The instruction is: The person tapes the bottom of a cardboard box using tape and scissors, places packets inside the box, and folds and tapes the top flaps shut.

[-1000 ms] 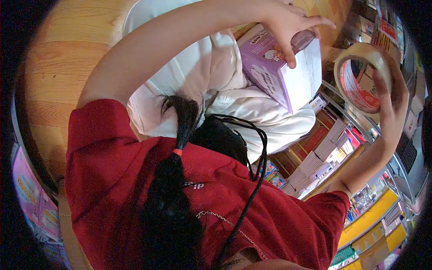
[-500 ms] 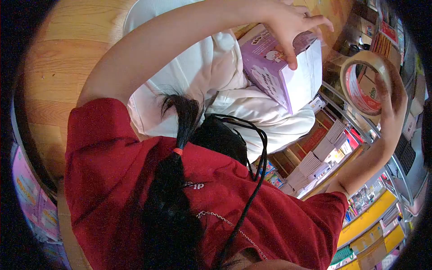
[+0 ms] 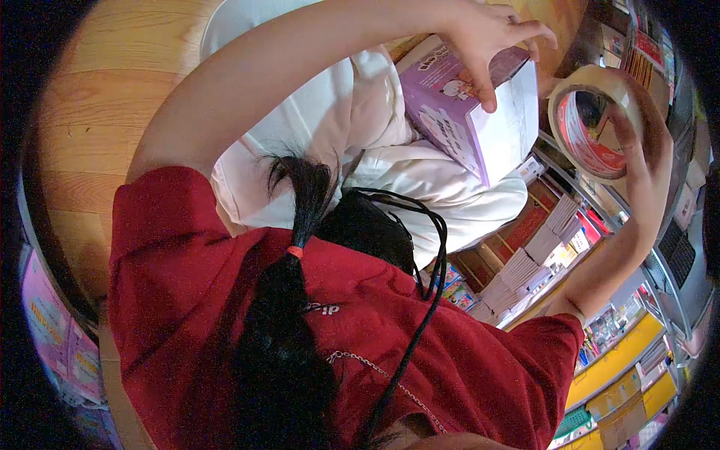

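Touching the purple box (image 3: 463, 124) at one o'clock, left hand (image 3: 484, 41) is spread; right hand (image 3: 649, 135) grips tape (image 3: 576, 142) at two; work looks unfinished.

Fisheye distortion, black corners, grainy shadows, bright glare on the white-sided package (image 3: 511, 124)

Our left forearm (image 3: 300, 60) arched from ten o'clock, across twelve, to our left hand (image 3: 491, 46) at one o'clock. Its thumb (image 3: 486, 96) pointed toward five, spread well apart from the fingers (image 3: 538, 31), which reached toward three. Our right forearm (image 3: 619, 259) rose from four o'clock to our right hand (image 3: 651, 161), between two and three, curled into a grip, thumb toward eleven.
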`<action>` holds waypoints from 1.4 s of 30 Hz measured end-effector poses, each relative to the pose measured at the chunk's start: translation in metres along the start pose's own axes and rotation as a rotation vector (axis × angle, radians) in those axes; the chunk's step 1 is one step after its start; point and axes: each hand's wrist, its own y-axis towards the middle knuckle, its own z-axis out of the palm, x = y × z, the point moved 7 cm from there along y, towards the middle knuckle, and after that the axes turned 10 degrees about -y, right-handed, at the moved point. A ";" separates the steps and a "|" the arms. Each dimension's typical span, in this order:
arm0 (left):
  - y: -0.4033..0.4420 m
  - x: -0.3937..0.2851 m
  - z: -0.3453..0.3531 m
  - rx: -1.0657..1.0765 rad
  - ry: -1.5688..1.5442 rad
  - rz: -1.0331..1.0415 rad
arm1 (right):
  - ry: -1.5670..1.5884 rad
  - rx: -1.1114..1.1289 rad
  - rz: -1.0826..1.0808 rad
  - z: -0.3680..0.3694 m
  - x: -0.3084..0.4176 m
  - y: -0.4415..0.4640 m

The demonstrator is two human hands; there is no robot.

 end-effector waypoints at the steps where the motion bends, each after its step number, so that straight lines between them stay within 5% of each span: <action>1: 0.000 0.000 -0.001 0.011 0.010 -0.016 | 0.006 0.018 0.007 0.003 0.003 0.001; 23: 0.001 0.005 0.006 0.095 0.045 -0.087 | 0.151 0.044 0.095 0.032 -0.004 -0.009; 32: 0.001 0.005 0.006 -0.002 0.140 0.028 | 0.144 0.052 0.147 0.034 -0.011 -0.020; 38: 0.002 -0.008 0.004 0.189 0.158 -0.002 | 0.161 0.041 0.185 0.036 -0.021 -0.022; 42: 0.001 -0.005 0.007 0.122 0.203 0.088 | 0.164 0.021 0.183 0.036 -0.015 -0.023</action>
